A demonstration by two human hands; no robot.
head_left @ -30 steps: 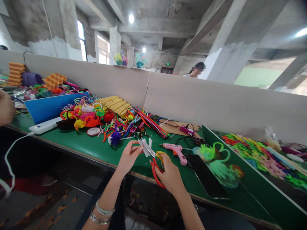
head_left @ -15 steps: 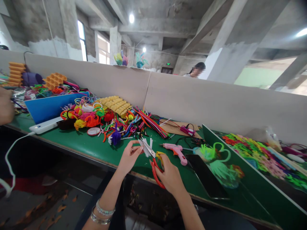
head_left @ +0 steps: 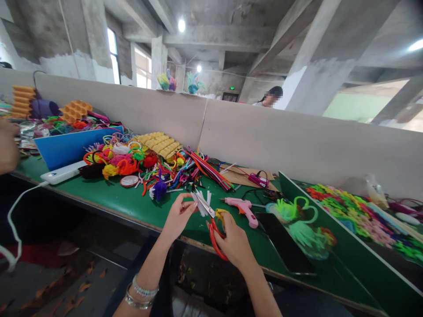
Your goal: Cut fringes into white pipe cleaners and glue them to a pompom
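Note:
In the head view, my left hand (head_left: 178, 216) pinches a small white piece between thumb and fingers; it looks like a pipe cleaner, partly hidden by the fingertips. My right hand (head_left: 233, 241) grips a pair of scissors (head_left: 214, 225) with red and yellow handles, blades pointing up and left against the white piece. Several short white pipe cleaner pieces (head_left: 208, 198) lie on the green table just behind the blades. A pink glue gun (head_left: 242, 208) lies to the right of the scissors, with a black phone (head_left: 284, 243) beyond it.
A heap of coloured pipe cleaners (head_left: 128, 160) spreads at the back left, with a yellow moulded tray (head_left: 160, 144) on it. Fuzzy green bundles (head_left: 306, 235) sit by the phone. A green divider (head_left: 333, 229) stands at right, a blue panel (head_left: 72, 147) at left. A person's hand (head_left: 7, 147) shows far left.
My hands and the scissors stay almost where they were, with only a tiny shift at the blades. The other person's hand at far left has moved slightly.

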